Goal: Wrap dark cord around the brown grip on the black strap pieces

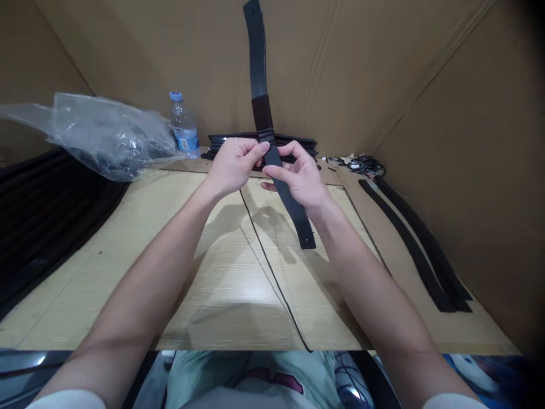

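Observation:
A long black strap stands almost upright between my hands, above a light wooden table. Its lower end, with a small hole, hangs down past my right wrist. A darker band wraps the strap just above my fingers. My left hand pinches the strap at a ridged loop. From the other side, my right hand curls its fingers round the strap just below that.
A clear plastic bag with dark items lies at the back left beside a water bottle. Stacked black straps lie behind my hands, two more straps at the right, a dark pile at the left. Cardboard walls surround the table.

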`<state>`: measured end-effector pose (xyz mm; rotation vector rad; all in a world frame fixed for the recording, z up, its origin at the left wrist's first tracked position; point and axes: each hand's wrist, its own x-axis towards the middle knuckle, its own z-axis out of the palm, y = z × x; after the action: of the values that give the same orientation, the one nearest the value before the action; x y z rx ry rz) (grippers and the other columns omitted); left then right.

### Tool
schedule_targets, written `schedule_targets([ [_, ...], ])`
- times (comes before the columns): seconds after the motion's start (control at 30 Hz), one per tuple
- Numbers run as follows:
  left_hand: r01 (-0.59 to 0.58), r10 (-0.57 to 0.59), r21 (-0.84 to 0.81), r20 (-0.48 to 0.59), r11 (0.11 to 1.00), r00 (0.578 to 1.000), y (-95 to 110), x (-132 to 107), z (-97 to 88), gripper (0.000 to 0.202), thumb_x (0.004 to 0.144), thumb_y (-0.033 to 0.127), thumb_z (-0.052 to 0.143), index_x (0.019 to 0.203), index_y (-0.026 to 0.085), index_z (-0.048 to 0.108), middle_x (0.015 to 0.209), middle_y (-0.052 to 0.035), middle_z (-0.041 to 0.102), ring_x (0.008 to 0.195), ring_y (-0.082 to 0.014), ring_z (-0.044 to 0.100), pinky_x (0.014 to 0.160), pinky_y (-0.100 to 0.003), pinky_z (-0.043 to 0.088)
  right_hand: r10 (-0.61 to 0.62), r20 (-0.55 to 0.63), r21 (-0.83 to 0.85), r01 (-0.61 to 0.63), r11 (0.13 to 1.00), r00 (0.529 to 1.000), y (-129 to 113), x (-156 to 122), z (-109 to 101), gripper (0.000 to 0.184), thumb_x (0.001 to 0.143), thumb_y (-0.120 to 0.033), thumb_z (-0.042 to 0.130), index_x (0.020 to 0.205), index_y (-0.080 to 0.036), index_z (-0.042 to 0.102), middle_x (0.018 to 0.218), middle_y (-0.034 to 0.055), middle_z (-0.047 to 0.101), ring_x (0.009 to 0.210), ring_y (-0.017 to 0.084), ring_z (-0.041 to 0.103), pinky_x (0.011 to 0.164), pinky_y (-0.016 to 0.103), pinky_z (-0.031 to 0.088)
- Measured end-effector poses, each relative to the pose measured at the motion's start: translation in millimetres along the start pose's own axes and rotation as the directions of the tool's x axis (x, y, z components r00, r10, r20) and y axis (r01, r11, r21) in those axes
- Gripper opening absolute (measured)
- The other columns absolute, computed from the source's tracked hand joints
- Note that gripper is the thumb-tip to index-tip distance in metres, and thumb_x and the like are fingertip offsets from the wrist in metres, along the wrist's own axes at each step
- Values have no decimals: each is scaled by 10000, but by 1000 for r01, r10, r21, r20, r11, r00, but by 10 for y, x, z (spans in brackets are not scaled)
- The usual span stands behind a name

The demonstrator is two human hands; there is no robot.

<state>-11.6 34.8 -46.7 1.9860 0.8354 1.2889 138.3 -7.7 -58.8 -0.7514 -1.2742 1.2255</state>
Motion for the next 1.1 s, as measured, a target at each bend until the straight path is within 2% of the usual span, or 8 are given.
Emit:
schedule_targets([
  [0.1,4,-4,-10,3,1000,1000,-4,0,20,398,859,386,564,554,131,537,473,24,503,456,-71,433,452,-208,278,21,11,11,-21,1000,1000,19,-9,19,390,630,-265,785,881,-236,487,784,-48,648,567,85,605,443,165,426],
  [0.23,32,-32,-35,-14,999,999,0,-5,55,423,869,426,535,566,132,547,478,13,530,455,-72,450,458,-206,299,-18,0,10,18,1000,1000,51,27,8,278,712,-346,726,858,-236,517,726,-47,645,471,58,525,391,158,357],
  [0.37,55,-55,-81,7,995,998,-9,-16,68,446,847,502,530,601,131,556,493,6,536,481,-85,483,455,-204,312,-6,20,34,5,999,1000,56,42,-14,226,722,-329,715,885,-233,591,711,-34,640,507,72,530,452,197,418],
  [0.53,58,-55,-91,44,994,998,-47,-27,58,439,795,519,590,578,150,491,471,38,439,448,-72,400,421,-206,262,-8,-51,-6,8,1000,999,69,33,-25,384,623,-319,795,953,-222,625,667,-48,606,533,88,523,515,237,468],
  [0.67,105,-90,-173,95,979,991,-45,-39,63,440,817,506,562,558,165,461,444,57,349,407,-66,315,405,-217,216,-29,-21,-43,28,999,999,87,40,-38,364,541,-299,844,818,-170,646,678,-25,619,559,92,535,541,243,482],
  [0.8,122,-99,-231,112,965,989,-22,-46,50,410,814,474,572,567,162,474,450,59,361,394,-60,288,405,-218,215,-47,10,-35,48,998,999,88,22,-10,344,581,-360,819,769,-189,586,722,-16,639,567,114,586,520,263,508],
  [0.93,130,-112,-168,110,977,988,-71,-42,21,389,827,439,555,572,154,483,484,41,429,416,-63,307,416,-218,220,-31,1,-32,31,999,1000,96,24,18,313,704,-435,723,786,-213,519,693,-17,657,444,81,529,374,193,364],
  [1.1,193,-182,-154,80,969,980,-207,-39,17,399,817,481,534,590,155,513,456,65,360,404,-66,245,422,-227,191,35,-63,19,-34,999,997,141,76,-2,255,740,-432,663,737,-191,582,672,3,658,465,84,506,401,205,352],
])
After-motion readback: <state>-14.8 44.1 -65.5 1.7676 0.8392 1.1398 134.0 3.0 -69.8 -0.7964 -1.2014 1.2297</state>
